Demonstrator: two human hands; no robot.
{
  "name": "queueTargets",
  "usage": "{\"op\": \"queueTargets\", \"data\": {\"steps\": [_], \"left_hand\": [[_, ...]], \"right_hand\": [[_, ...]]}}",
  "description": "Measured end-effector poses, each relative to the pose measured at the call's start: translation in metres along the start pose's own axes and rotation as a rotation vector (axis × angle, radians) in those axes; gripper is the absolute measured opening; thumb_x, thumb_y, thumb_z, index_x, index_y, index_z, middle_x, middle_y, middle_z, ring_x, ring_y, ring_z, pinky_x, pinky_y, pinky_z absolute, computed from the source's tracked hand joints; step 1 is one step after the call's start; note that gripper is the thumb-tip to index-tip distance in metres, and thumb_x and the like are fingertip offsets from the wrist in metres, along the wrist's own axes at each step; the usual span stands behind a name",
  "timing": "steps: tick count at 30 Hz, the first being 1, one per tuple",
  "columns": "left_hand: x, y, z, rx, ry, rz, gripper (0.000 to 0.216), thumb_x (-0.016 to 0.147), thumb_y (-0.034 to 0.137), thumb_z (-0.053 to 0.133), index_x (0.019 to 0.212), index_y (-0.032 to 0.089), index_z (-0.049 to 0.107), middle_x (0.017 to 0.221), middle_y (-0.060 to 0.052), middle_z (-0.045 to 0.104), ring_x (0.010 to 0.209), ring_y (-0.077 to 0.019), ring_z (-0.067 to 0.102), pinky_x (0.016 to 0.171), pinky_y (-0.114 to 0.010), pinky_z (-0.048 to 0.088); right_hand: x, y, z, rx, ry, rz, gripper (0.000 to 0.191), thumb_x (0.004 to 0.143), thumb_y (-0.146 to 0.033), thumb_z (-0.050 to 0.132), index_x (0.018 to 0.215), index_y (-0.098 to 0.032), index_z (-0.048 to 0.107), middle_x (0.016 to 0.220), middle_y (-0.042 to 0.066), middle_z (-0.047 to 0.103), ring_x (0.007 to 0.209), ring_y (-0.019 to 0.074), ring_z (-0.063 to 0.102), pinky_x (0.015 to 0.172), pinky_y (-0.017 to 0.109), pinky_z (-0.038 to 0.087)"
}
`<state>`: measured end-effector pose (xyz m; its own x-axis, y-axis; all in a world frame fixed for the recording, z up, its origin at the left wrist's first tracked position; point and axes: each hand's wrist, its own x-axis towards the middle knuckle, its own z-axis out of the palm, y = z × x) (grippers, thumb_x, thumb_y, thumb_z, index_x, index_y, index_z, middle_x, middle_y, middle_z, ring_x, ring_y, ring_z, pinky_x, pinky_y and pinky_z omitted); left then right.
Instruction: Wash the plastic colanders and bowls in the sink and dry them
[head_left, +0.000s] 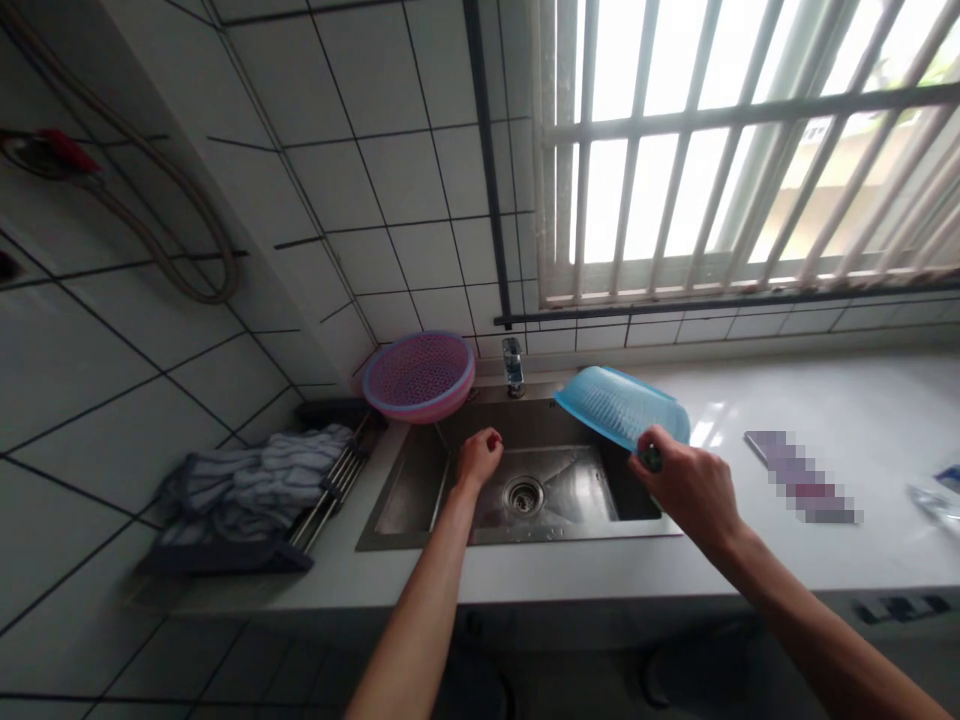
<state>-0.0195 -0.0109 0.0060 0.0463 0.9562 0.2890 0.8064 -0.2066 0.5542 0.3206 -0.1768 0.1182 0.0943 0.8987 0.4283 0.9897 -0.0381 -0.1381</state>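
Observation:
My left hand (480,457) is closed, its fingers curled over the left middle of the steel sink (570,475). Whatever it may hold is hidden. At the sink's right side, my right hand (690,487) is closed round a dark green thing (651,458), mostly covered by the fingers and too unclear to name. A light blue plastic basket (619,403) with a perforated wall lies just beyond that hand, across the sink's back right corner; its near rim meets the fingers. Below the left hand's right side, the drain (523,495) shows in the basin.
A pink colander (420,375) stands at the back left corner, beside the faucet (513,365). Striped cloth (262,480) lies on a rack at left. On the white counter (720,540) to the right lie a blurred-out flat item (802,480) and clear plastic (934,500).

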Motion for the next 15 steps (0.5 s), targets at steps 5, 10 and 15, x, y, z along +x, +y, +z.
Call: {"op": "queueTargets", "data": {"steps": [5,10,15], "left_hand": [[-0.003,-0.005,-0.008,-0.189,0.160,-0.173,0.010,0.086,0.019,0.063,0.090,0.023,0.071,0.088,-0.004,0.074,0.085,-0.0201,0.069,0.076,-0.029,0.047],[0.005,-0.021,-0.016,-0.531,0.267,-0.453,0.022,0.090,0.034,0.056,0.098,0.018,0.069,0.075,-0.003,0.068,0.061,-0.0153,0.063,0.059,-0.026,0.048],[0.008,-0.023,-0.019,-0.588,0.305,-0.409,0.029,0.092,0.036,0.052,0.104,0.017,0.070,0.088,-0.008,0.074,0.074,-0.0172,0.072,0.069,-0.029,0.057]], "right_hand": [[0.026,-0.031,0.001,0.082,-0.073,-0.071,0.018,0.095,-0.041,0.070,0.102,-0.024,0.068,0.079,0.006,0.072,0.069,0.0203,0.065,0.060,0.028,0.028],[0.066,-0.055,0.068,0.200,-0.272,-0.098,0.019,0.095,-0.043,0.070,0.104,-0.026,0.071,0.092,0.009,0.076,0.084,0.0244,0.070,0.067,0.028,0.037],[0.100,-0.054,0.137,0.326,-0.457,0.058,0.023,0.089,-0.038,0.072,0.107,-0.025,0.076,0.102,0.013,0.077,0.095,0.0286,0.073,0.072,0.028,0.043]]}}
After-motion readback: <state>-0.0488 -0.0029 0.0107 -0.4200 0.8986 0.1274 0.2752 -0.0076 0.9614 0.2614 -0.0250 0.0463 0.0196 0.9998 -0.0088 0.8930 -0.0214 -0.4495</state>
